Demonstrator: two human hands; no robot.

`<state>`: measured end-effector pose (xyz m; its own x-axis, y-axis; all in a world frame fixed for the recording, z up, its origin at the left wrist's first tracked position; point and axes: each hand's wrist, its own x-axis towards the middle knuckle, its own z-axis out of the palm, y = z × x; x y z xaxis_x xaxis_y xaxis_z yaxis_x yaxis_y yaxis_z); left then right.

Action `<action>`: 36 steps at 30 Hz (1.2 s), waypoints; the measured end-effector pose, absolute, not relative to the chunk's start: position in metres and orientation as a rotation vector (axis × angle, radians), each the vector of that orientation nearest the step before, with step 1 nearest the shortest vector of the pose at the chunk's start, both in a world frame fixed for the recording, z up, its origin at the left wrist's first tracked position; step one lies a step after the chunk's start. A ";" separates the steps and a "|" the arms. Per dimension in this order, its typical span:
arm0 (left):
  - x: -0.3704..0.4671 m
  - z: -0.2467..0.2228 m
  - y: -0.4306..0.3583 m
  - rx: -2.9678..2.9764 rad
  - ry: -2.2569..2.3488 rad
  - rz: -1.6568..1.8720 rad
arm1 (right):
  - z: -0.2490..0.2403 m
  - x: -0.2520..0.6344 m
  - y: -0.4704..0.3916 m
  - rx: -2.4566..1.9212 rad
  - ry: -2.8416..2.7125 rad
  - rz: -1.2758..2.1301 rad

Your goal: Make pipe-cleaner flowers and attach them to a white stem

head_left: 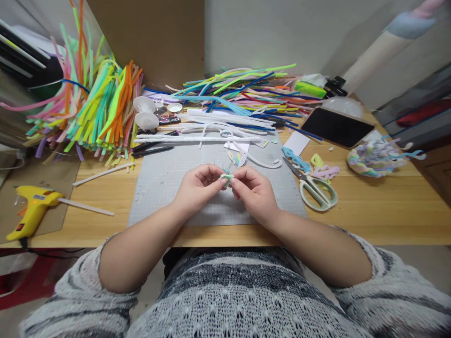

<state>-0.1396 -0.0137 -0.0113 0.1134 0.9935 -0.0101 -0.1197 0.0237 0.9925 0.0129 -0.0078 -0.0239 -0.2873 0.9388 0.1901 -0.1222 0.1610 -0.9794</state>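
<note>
Both my hands meet over the grey cutting mat (158, 188), close to its middle. My left hand (200, 185) pinches one side of a small light-green pipe cleaner piece (226, 177). Thumb and forefinger of my right hand (254, 190) close on its other side. Thin wire ends stick up just beyond the fingertips, and the fingers hide part of the piece. Behind it lie white pipe cleaners (200, 139) and a small white card. To the right, scissors with pale green handles (314, 190) rest partly on the mat's edge.
A yellow glue gun (35, 206) lies at the left. Bunched colourful pipe cleaners (102, 103) stand behind it, with more heaped along the back (239, 94). A wire spool (145, 112), a dark phone (337, 126) and a pastel braided basket (373, 157) are also on the table.
</note>
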 end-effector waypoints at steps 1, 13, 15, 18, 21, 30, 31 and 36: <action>-0.140 -0.011 -0.014 1.155 1.043 1.169 | -0.024 0.013 -0.008 -0.834 -1.432 1.324; -0.139 -0.011 -0.015 1.131 1.027 1.145 | -0.027 0.014 -0.009 -0.827 -1.449 1.331; -0.140 -0.010 -0.014 1.138 1.012 1.141 | -0.027 0.014 -0.009 -0.867 -1.417 1.357; -0.141 -0.011 -0.013 1.162 0.960 1.143 | -0.027 0.014 -0.008 -0.933 -1.356 1.388; -0.140 -0.014 -0.013 1.176 0.955 1.155 | -0.026 0.013 -0.007 -0.952 -1.353 1.380; -0.138 -0.017 -0.013 1.180 1.004 1.151 | -0.025 0.013 -0.008 -0.892 -1.429 1.307; -0.138 -0.016 -0.013 1.177 1.006 1.149 | -0.025 0.013 -0.009 -0.890 -1.436 1.304; -0.139 -0.015 -0.013 1.173 1.020 1.142 | -0.025 0.014 -0.010 -0.896 -1.484 1.274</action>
